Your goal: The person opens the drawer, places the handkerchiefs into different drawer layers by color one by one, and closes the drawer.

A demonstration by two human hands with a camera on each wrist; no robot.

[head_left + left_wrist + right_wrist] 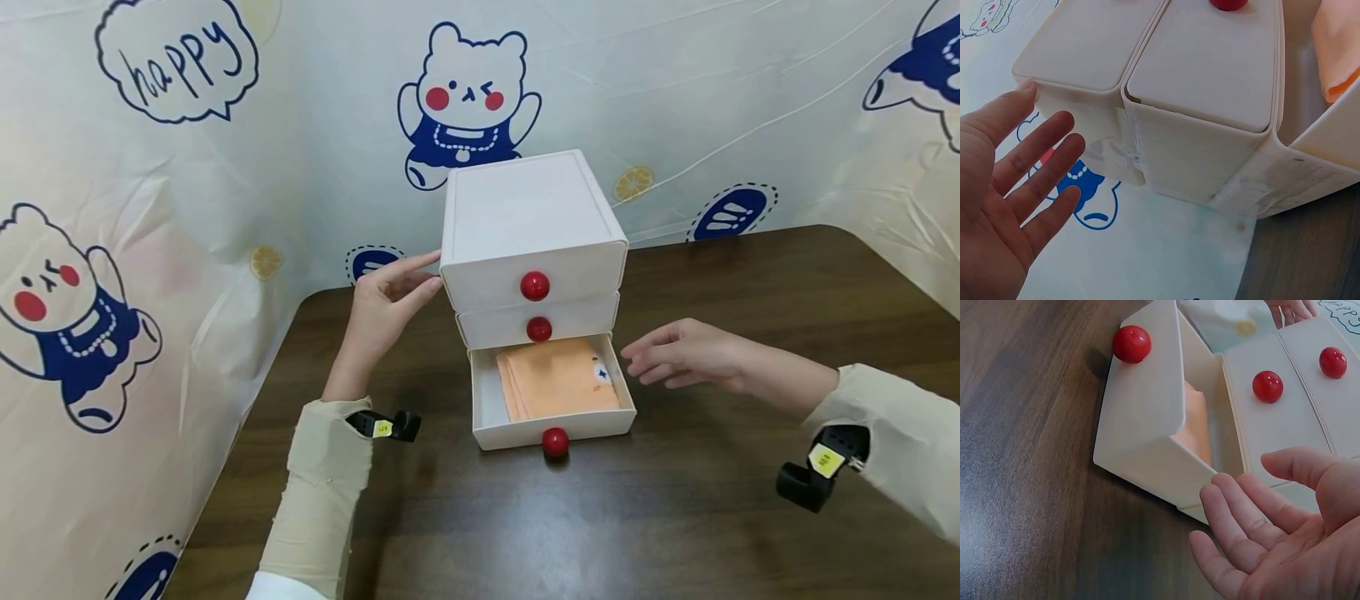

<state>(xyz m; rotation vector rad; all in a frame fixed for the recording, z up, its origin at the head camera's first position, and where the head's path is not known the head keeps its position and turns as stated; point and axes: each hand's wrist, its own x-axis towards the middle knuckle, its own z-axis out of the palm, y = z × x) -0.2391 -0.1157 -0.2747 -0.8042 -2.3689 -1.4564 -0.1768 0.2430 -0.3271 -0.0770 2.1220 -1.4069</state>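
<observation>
Here, both hands are open and hold nothing. The left hand [386, 304] rests its straight fingertips against the top left corner of the drawer unit [525, 208]; the right hand [686, 354] hovers just right of its pulled-out bottom drawer [551, 421], fingers relaxed. The unit is smooth, boxy white plastic, standing on a dark wood-grain desk [675, 517], with three drawers and three glossy round red knobs [535, 286]. One folded orange cloth [558, 379] lies flat inside the bottom drawer.
</observation>
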